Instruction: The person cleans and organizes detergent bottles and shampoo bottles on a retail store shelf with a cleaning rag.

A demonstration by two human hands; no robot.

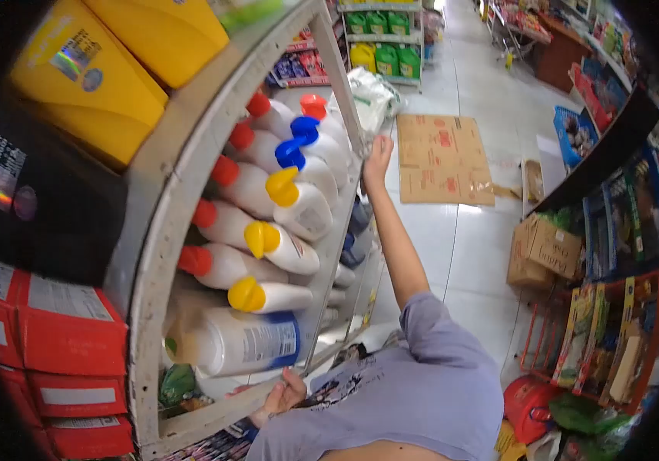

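A grey metal shelf rack stands in front of me, holding a row of white bottles with red, blue and yellow caps. My right hand, arm stretched out, is closed around the rack's far corner, by the foot of its post. Nearer to me, my left hand is at the rack's near rail, with its fingers curled about it and partly hidden. Just beyond that hand lies a large white bottle with a blue-edged label. Closest to it among the small bottles is a yellow-capped bottle.
Yellow containers and red boxes are at left. A flattened cardboard sheet lies on the tiled floor beside a white plastic bag. Cardboard boxes and a red rack line the right side.
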